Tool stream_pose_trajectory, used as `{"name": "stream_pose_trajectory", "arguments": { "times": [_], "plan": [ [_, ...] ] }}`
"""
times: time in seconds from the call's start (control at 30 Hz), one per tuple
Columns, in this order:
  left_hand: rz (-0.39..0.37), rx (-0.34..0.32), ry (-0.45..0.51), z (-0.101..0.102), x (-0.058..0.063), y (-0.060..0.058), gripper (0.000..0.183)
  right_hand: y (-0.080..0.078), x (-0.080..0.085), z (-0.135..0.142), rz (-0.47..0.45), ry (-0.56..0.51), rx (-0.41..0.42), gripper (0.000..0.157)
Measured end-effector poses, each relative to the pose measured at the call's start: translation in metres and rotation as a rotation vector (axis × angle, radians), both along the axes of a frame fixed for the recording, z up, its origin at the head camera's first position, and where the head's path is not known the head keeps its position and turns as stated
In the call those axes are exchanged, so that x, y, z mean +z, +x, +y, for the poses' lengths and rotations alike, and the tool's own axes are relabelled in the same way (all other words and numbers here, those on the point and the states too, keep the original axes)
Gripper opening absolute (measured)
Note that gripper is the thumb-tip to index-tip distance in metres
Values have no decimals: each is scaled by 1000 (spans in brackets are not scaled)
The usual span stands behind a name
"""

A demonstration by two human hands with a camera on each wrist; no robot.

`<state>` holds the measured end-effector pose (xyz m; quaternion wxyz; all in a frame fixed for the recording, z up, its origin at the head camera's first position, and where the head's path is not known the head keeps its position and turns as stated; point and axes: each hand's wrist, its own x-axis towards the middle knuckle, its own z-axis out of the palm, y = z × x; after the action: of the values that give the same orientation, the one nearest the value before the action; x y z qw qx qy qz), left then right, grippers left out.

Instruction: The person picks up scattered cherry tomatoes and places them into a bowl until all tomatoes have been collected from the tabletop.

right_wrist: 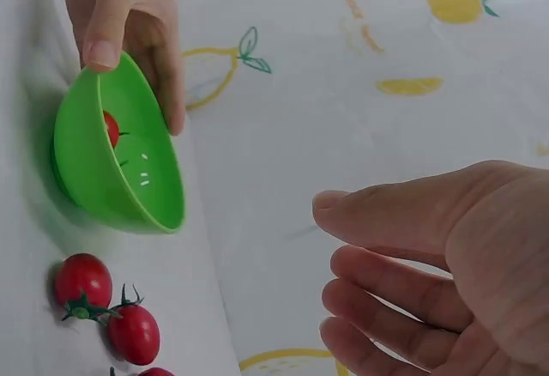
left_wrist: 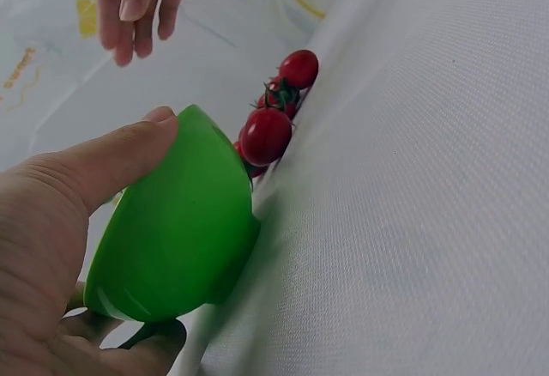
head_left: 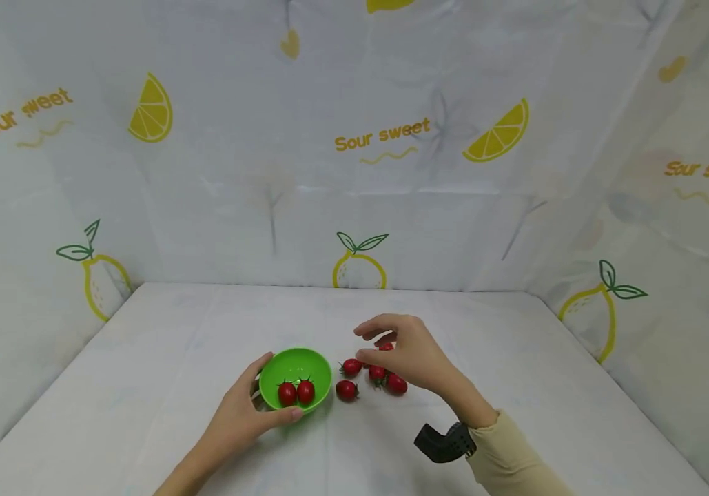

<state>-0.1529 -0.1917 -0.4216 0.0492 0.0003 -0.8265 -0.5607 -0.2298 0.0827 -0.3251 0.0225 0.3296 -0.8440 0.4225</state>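
Observation:
My left hand [head_left: 238,412] grips a green bowl [head_left: 295,359] from its left side, thumb at the near rim and fingers round the far side. Two red cherry tomatoes [head_left: 296,393] with green stems lie in the bowl. Just right of it, several more cherry tomatoes [head_left: 347,390] rest on the table in a loose group. Over that group hovers my right hand [head_left: 415,355], its fingers loosely bent. In the right wrist view nothing lies between the right thumb [right_wrist: 386,213] and fingers. My right hand partly covers some tomatoes in the head view.
White cloth covers the table [head_left: 143,386]. Behind it and along the sides hangs a white curtain [head_left: 236,172] printed with lemons and lettering. A black band [head_left: 444,443] sits on the right wrist, next to a pale sleeve [head_left: 509,455].

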Motion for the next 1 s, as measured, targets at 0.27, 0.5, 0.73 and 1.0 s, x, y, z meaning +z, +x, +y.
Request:
{"name": "stream_pose_trajectory", "arguments": {
  "times": [0.27,0.5,0.73,1.0],
  "plan": [
    [-10,-2,-7,0,0,0,105,-3,-19,28,-42,-14,-110,21],
    [16,-22,-9,1,2,0,104,-7,-35,39,-56,8,-94,22],
    [8,-6,-25,0,0,-1,105,-16,-43,45,-68,65,-105,24],
    [-7,1,-12,0,0,0,105,-24,-42,50,-65,90,-109,22]
  ]
}}
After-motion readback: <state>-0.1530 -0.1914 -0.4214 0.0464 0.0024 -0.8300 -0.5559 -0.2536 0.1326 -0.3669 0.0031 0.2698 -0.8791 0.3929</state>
